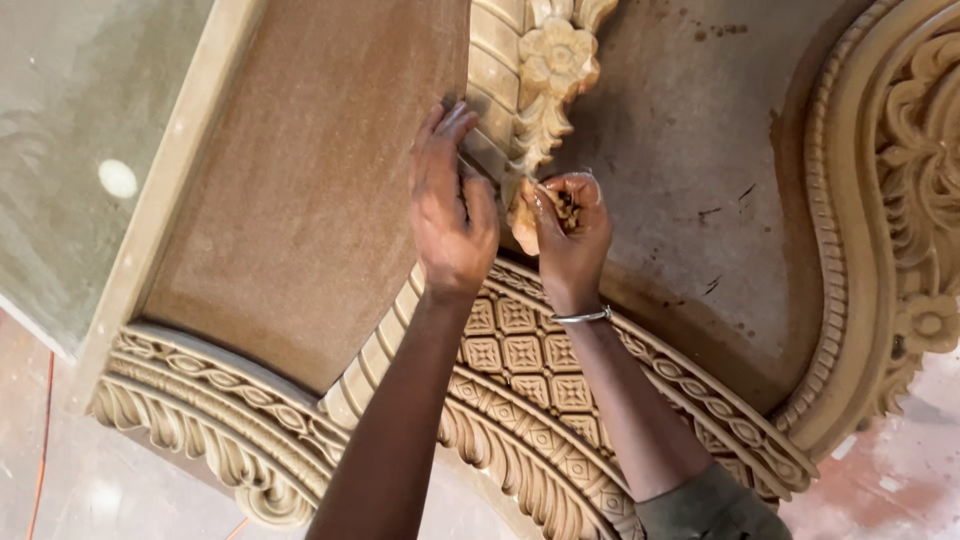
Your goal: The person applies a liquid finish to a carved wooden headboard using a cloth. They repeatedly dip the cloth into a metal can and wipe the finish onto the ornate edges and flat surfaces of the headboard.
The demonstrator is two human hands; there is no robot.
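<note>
A large carved wooden panel (300,200) with raised ornament fills the view. My left hand (452,215) lies flat, fingers stretched, on the ribbed central moulding (492,60) and holds nothing. My right hand (568,232), with a metal bangle on the wrist, is curled around a small tan piece (567,208); I cannot tell what kind. It presses against the lower tip of the leaf-and-flower carving (545,90). Both hands sit close together, nearly touching.
A curved band of square rosette tiles (525,355) runs beneath my wrists, edged by scalloped mouldings (190,430). A heavy scroll border (900,200) rises on the right. A pale slab (70,150) lies at the left, and dusty reddish floor (880,480) shows below.
</note>
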